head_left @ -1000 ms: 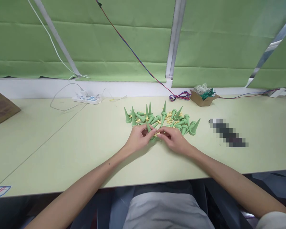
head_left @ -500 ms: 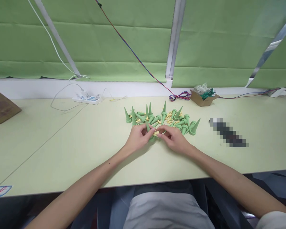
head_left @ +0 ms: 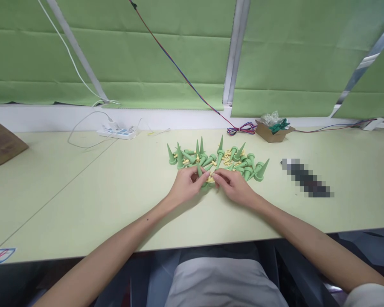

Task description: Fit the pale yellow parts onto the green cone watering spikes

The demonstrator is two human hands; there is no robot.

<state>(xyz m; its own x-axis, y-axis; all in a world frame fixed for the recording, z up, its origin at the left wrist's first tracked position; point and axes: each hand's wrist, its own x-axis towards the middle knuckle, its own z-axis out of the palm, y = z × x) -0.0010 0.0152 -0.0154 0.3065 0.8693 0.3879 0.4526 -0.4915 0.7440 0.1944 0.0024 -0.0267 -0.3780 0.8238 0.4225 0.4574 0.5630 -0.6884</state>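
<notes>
My left hand (head_left: 186, 184) is closed around a green plastic plant-watering spike (head_left: 199, 170), its pointed end sticking up between thumb and fingers. At its base, close to my fingertips, a small yellow plastic piece (head_left: 210, 179) shows. My right hand (head_left: 233, 184) pinches at this yellow piece from the right, thumb and forefinger together. Just beyond both hands lie several more green spikes (head_left: 260, 171), some standing on their wide ends, others on their sides. Small yellow pieces (head_left: 228, 158) are scattered among them. My fingers partly hide the join between the held parts.
Behind the pile, a small cardboard box (head_left: 272, 135) holds clear plastic and green material, beside coiled wires (head_left: 242, 128). A power strip (head_left: 117, 133) sits at the back left. A brown bag (head_left: 3, 144) is at far left, a blurred-out dark item (head_left: 307, 178) at right.
My right fingertips have shifted slightly right and curled down by the yellow piece. The spike in my left hand has moved very little; the pile looks the same.
</notes>
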